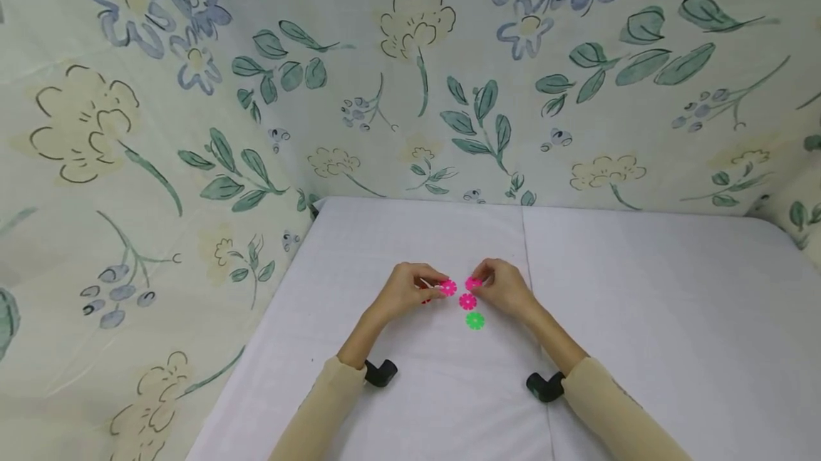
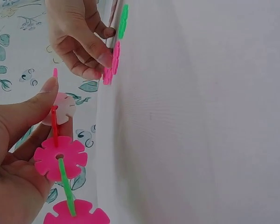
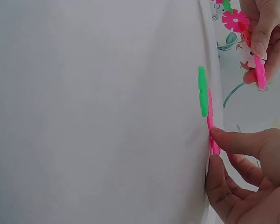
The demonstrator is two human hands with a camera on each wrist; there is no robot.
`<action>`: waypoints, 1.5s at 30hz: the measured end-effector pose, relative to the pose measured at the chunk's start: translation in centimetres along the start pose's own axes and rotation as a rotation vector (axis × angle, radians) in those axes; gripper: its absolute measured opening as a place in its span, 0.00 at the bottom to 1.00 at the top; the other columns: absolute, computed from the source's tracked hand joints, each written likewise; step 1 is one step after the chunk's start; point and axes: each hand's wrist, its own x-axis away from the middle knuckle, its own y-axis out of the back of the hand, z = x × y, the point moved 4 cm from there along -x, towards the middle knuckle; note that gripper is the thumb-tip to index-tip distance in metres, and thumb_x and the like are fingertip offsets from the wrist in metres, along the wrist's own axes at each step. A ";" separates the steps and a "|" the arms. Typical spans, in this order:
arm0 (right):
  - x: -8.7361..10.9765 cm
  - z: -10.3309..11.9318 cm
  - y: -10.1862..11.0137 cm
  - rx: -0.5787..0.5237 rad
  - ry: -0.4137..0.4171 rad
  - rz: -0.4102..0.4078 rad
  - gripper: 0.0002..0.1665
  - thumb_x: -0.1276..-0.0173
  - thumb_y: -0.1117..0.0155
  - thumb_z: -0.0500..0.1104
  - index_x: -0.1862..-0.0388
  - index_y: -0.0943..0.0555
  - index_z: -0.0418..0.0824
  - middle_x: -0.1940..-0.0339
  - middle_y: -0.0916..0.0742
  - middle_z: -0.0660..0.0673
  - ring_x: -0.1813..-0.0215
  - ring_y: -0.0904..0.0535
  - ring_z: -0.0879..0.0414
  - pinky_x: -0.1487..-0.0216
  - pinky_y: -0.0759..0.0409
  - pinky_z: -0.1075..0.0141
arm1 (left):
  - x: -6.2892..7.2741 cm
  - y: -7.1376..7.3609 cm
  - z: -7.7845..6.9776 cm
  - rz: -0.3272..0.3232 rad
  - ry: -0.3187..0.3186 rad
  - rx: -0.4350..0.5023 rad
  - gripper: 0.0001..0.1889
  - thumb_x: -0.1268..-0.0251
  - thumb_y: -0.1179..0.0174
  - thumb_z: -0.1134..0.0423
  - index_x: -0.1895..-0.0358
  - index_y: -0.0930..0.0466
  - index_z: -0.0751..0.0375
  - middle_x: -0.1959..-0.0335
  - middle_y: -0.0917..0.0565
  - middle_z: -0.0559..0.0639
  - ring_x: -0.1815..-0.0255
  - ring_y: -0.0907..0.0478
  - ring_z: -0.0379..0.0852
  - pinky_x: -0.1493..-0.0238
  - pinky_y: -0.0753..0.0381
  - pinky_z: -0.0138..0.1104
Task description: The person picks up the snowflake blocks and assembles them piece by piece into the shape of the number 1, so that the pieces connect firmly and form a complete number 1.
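Observation:
My left hand (image 1: pixel 403 291) pinches a chain of notched plastic flower discs. In the left wrist view the chain shows a white disc (image 2: pixel 65 106), a red disc (image 2: pixel 54 126), a pink disc (image 2: pixel 67 151), a green disc (image 2: pixel 66 186) and another pink disc (image 2: pixel 79 215). One more pink disc (image 1: pixel 448 288) stands at the left fingertips. To the right, my right hand (image 1: pixel 507 291) pinches a separate pink disc (image 1: pixel 473 283) between thumb and fingers, low over the table. Close by lie a loose pink disc (image 1: pixel 467 301) and a green disc (image 1: pixel 475 320).
A white cloth covers the table (image 1: pixel 616 304), with a seam running front to back. Floral fabric (image 1: pixel 410 90) hangs behind and at the left. Black wrist-worn pieces (image 1: pixel 383 373) sit near both sleeves.

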 end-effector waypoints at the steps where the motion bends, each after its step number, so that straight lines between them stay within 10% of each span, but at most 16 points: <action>1: 0.0 0.0 0.0 -0.001 0.007 0.001 0.16 0.40 0.22 0.34 0.55 0.18 0.35 0.60 0.14 0.38 0.62 0.22 0.52 0.63 0.23 0.68 | 0.0 0.0 0.0 0.001 0.003 0.001 0.12 0.41 0.25 0.68 0.53 0.08 0.62 0.58 0.08 0.53 0.62 0.16 0.40 0.63 0.14 0.29; 13: 0.9 -0.7 0.8 -0.063 0.040 0.048 0.09 0.31 0.28 0.35 0.53 0.11 0.39 0.65 0.12 0.43 0.66 0.20 0.55 0.66 0.21 0.72 | 0.2 0.0 0.1 0.009 0.046 0.013 0.12 0.39 0.26 0.68 0.51 0.09 0.61 0.57 0.08 0.54 0.66 0.16 0.43 0.67 0.15 0.29; 29: 3.1 0.3 2.0 -0.522 0.115 0.038 0.16 0.30 0.31 0.31 0.44 0.16 0.29 0.51 0.10 0.29 0.57 0.08 0.55 0.55 0.10 0.63 | -0.2 0.3 -0.7 0.035 0.014 0.019 0.11 0.37 0.27 0.67 0.51 0.09 0.61 0.56 0.08 0.52 0.62 0.16 0.37 0.61 0.14 0.29; 45: 3.9 1.4 1.0 -0.543 0.188 -0.047 0.16 0.32 0.27 0.36 0.47 0.14 0.31 0.54 0.09 0.30 0.58 0.08 0.46 0.57 0.10 0.65 | -0.5 0.3 -1.7 0.093 -0.056 0.030 0.12 0.38 0.27 0.68 0.51 0.09 0.63 0.56 0.08 0.55 0.67 0.18 0.40 0.64 0.16 0.29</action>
